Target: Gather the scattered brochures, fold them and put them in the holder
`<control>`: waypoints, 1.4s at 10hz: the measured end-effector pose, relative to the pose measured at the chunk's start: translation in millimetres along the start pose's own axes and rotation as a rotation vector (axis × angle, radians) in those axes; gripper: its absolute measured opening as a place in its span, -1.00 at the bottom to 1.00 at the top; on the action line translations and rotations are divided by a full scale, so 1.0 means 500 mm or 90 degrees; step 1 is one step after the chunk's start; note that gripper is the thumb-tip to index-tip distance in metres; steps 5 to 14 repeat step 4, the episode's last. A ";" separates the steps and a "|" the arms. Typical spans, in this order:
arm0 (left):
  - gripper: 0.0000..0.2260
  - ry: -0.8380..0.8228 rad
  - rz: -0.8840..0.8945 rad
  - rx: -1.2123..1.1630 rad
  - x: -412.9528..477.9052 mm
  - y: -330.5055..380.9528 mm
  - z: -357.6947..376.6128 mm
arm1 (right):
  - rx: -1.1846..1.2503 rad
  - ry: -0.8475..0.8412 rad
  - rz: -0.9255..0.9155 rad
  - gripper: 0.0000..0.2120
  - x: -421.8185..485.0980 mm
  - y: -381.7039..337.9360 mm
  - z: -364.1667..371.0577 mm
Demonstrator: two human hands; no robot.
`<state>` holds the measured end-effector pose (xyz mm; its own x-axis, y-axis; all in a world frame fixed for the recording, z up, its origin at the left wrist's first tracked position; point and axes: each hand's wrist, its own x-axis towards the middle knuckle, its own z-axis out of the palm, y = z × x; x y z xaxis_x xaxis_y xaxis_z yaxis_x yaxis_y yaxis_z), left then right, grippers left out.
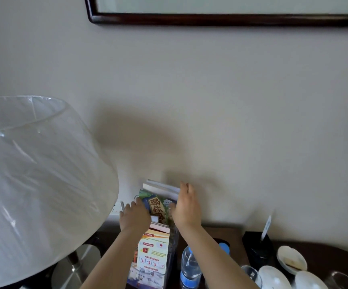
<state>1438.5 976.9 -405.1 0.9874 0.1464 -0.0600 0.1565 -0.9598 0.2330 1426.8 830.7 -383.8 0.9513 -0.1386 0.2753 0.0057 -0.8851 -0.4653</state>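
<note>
A stack of brochures stands upright in a clear holder on the dark table against the wall. The front brochure is white and orange with red pictures; behind it rise a green one and white ones. My left hand touches the left side of the rear brochures, its fingers lying along their edge. My right hand presses flat against their right side, fingers straight and pointing up. Both hands flank the stack.
A large lampshade wrapped in plastic fills the left. A water bottle stands right of the holder. Further right are a black box with a card, a glass and white cups. A framed mirror hangs above.
</note>
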 end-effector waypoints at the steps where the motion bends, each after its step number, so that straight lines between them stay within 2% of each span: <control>1: -0.58 -0.033 0.021 -0.004 -0.033 0.039 -0.030 | -0.076 -0.102 -0.037 -0.49 -0.002 0.007 -0.067; 2: -0.65 -0.065 0.056 -0.066 -0.074 0.087 -0.091 | -0.166 -0.200 -0.042 -0.60 -0.009 0.019 -0.164; 3: -0.57 -0.103 0.100 -0.071 -0.120 0.134 -0.177 | -0.220 -0.237 -0.024 -0.51 -0.024 0.030 -0.283; 4: -0.58 -0.084 0.147 -0.062 -0.176 0.171 -0.276 | -0.247 -0.210 -0.021 -0.43 -0.041 0.041 -0.429; 14: -0.58 -0.084 0.147 -0.062 -0.176 0.171 -0.276 | -0.247 -0.210 -0.021 -0.43 -0.041 0.041 -0.429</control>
